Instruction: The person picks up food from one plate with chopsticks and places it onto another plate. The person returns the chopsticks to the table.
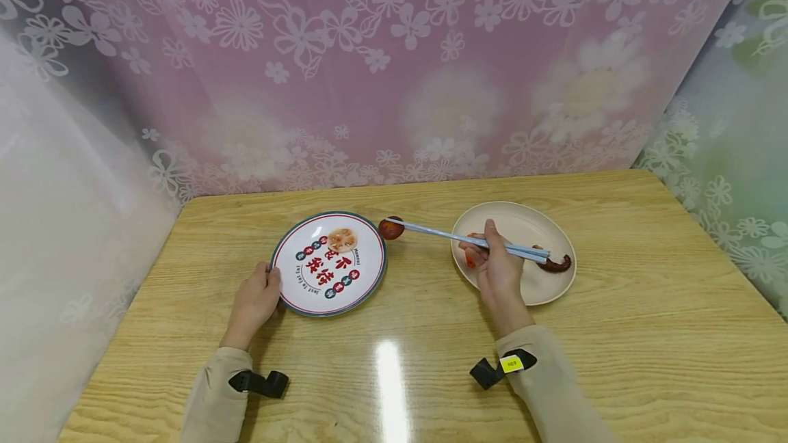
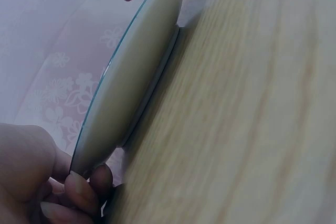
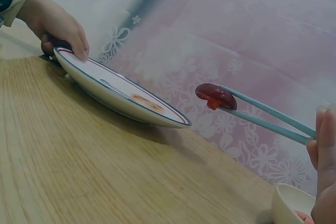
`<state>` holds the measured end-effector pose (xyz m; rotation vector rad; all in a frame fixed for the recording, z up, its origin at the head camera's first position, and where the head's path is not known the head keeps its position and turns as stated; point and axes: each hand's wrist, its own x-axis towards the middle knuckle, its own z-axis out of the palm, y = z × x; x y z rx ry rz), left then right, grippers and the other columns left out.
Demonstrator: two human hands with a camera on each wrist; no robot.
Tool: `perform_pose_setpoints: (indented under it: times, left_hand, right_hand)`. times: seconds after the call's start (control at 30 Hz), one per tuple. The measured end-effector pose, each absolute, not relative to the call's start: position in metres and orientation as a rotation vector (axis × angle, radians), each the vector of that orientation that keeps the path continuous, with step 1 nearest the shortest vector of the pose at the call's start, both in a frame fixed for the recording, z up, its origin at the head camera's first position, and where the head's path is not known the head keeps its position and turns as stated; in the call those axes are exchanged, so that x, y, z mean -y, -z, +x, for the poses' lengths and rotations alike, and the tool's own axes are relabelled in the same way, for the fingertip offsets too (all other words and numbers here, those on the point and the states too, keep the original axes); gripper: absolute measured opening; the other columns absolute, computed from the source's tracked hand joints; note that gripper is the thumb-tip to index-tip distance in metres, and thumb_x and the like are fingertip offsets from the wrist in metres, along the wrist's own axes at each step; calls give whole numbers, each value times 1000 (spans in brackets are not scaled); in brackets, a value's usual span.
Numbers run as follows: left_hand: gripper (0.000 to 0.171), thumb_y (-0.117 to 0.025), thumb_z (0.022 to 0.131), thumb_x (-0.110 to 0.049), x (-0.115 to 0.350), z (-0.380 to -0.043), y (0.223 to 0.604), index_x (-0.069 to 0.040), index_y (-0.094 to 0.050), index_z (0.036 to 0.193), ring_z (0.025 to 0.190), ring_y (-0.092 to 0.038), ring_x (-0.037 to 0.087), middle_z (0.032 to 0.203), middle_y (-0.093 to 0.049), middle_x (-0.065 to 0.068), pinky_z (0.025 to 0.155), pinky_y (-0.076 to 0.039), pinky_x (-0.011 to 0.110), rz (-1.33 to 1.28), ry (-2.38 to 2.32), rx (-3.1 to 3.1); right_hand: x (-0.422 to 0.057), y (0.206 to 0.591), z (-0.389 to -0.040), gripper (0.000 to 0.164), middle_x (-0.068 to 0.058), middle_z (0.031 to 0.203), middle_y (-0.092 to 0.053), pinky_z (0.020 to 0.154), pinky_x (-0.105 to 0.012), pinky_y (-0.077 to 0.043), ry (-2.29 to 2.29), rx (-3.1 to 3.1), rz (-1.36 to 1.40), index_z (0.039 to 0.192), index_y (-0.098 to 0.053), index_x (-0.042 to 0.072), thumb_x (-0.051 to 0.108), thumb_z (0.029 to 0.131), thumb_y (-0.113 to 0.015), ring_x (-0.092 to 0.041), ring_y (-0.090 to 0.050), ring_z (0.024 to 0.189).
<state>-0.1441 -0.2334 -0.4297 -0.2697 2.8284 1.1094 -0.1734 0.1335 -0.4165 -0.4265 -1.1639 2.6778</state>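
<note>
My left hand [image 1: 255,301] grips the left rim of a round white plate [image 1: 292,241] with a blue-green edge and printed characters, thumb on top and fingers beneath. On this plate lies a round, beige slice with holes, like lotus root [image 1: 342,240]. My right hand [image 1: 500,277] holds a pair of pale blue chopsticks [image 1: 431,230]. Their tips pinch a glossy brown mushroom [image 1: 391,227], seen with its stem down in the right wrist view [image 3: 216,96]. The mushroom hangs in the air just off the white plate's right rim.
A cream oval dish [image 1: 535,217] stands under and beside my right hand. In it lie a dark red curled piece [image 1: 557,264] and an orange-red piece [image 1: 470,260], partly hidden by the hand. Floral curtains [image 1: 394,87] hang behind the wooden table [image 1: 431,347].
</note>
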Motion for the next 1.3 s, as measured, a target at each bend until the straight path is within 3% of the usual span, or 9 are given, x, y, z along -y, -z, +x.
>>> perform_pose_setpoints:
  times: [0.77, 1.3]
  left_hand:
    - [31, -31, 103, -19, 233, -144, 430, 5, -47, 113, 46, -50, 17, 58, -50, 7, 49, -39, 31, -264, -1105, -2840]
    - [32, -31, 103, -20, 234, -146, 431, 5, -47, 115, 47, -50, 18, 60, -51, 8, 48, -40, 31, -269, -1122, -2833]
  right_hand:
    - [-109, 418, -173, 35, -7, 60, -66, 55, -17, -51, -2667, 1230, -395, 73, -64, 1, 21, 100, -53, -13, -67, 55]
    - [-97, 417, -175, 32, -9, 62, -63, 55, -20, -53, -2623, 1279, -317, 77, -61, -3, 16, 101, -51, -16, -68, 56]
